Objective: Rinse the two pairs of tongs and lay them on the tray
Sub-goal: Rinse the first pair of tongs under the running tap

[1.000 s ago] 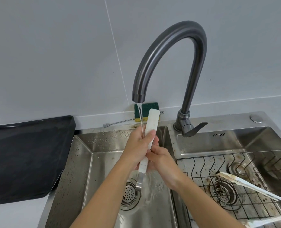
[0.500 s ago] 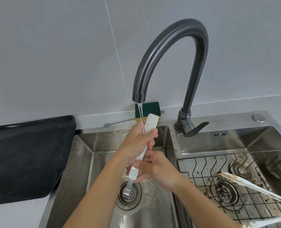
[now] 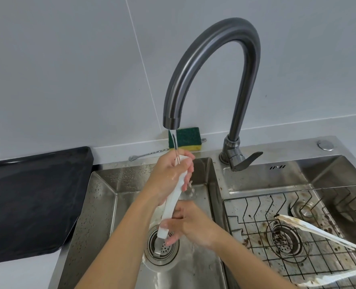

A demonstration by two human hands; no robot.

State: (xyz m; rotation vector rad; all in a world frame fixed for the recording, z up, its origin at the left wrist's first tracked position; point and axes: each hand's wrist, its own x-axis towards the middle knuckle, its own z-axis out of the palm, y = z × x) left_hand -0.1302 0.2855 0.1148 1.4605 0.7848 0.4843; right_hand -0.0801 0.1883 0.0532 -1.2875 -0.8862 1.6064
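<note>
White tongs with a metal tip stand nearly upright under the running tap, over the left sink basin. My left hand grips their upper end, where the water stream lands. My right hand wraps its fingers round the lower white part, just above the metal tip over the drain. A second pair of tongs, white and dirty, lies open on the wire rack in the right basin, partly cut off by the frame edge. The black tray sits on the counter to the left of the sink.
The dark gooseneck faucet arches above my hands, its lever at the base. A green and yellow sponge and a thin metal spoon lie behind the left basin. A stained wire rack fills the right basin.
The tongs have slid lower, so the stream now hits their top inside my left hand. My right hand has moved down the tongs toward the metal tip.
</note>
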